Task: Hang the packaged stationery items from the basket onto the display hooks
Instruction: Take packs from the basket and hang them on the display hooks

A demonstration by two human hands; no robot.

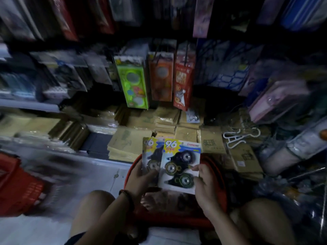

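I hold two blister packs of correction tape over a red basket [215,167] between my knees. My right hand [203,184] pinches the front pack [180,165], which shows three dark tape rollers and a yellow "96". My left hand [139,177] grips the rear pack [151,156], half hidden behind the front one. Above, packaged items hang from display hooks: a green pack [132,84], an orange pack [161,76] and a red pack [183,84]. The hooks themselves are lost in blur and dark.
Stacks of brown wrapped notebooks [166,128] fill the low shelf ahead. A second red basket [17,188] stands at the left on the pale floor. White hangers [237,137] and cluttered packaged goods lie at the right. My bare knees flank the basket.
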